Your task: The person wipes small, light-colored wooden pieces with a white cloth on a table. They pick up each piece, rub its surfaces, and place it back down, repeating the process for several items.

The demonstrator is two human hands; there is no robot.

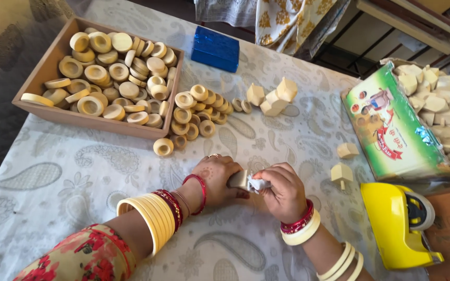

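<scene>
My left hand (215, 177) grips a small pale wooden piece (239, 180) against the table. My right hand (283, 191) pinches a scrap of white paper or cloth (258, 183) against that piece. Both wrists carry cream and red bangles. A heap of small cream wooden rings (196, 113) lies just beyond my hands. Three pale wooden peg-shaped blocks (273, 99) stand farther back. Two more such blocks (344, 162) sit to the right of my right hand.
A wooden tray (37, 78) full of larger cream rings sits at the far left. A blue box (215, 49) lies behind it. A green carton (391, 130) holds several wooden blocks at right. A yellow tape dispenser (397, 224) stands at the near right.
</scene>
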